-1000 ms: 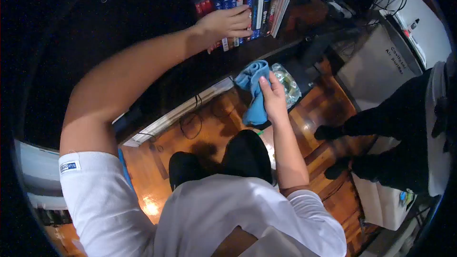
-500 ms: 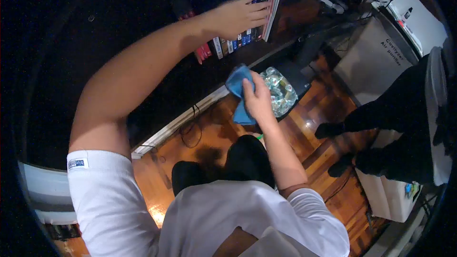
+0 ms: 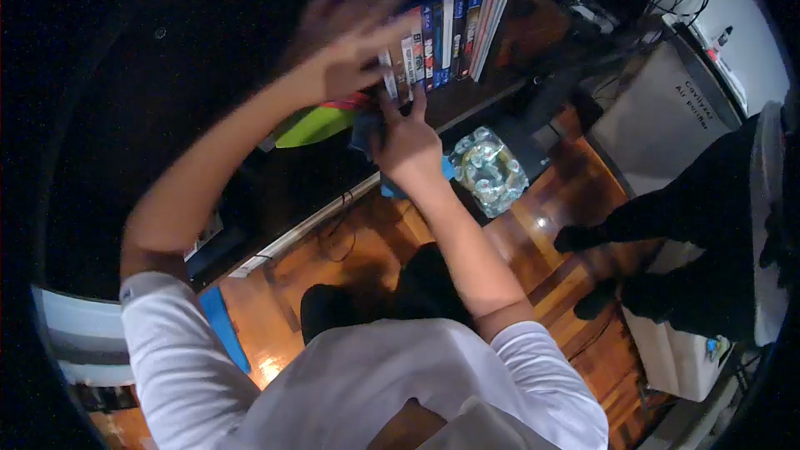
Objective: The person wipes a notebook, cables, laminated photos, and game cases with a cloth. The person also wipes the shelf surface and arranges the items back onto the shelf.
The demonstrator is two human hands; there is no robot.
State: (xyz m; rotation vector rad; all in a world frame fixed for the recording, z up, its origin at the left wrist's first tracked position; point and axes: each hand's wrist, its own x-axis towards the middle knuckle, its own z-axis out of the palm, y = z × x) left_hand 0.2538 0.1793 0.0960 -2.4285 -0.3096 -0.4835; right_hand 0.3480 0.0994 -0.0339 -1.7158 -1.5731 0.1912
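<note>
Blue cloth (image 3: 395, 187); blue, white, red case spines (image 3: 429, 52); white shirt (image 3: 358, 375); orange-brown floor (image 3: 546, 271)

The left arm (image 3: 204, 172) is being held forward, bent at the elbow, the left grip (image 3: 350, 69) being caught in a blur; near it, the right grip (image 3: 408, 152) is being held closer to the body, two fingers (image 3: 418, 105) being extended.

Illumination is dim and uneven. The shelf (image 3: 531, 36) falls to near-black toward its left end. Below its front edge, the floor (image 3: 535, 252) returns warm, concentrated glare; clear wrapping (image 3: 493, 173) shows small highlights. Motion blur smears the left hand (image 3: 348, 75). Wide-angle distortion bows the margins; noise speckles the black corners.
</note>
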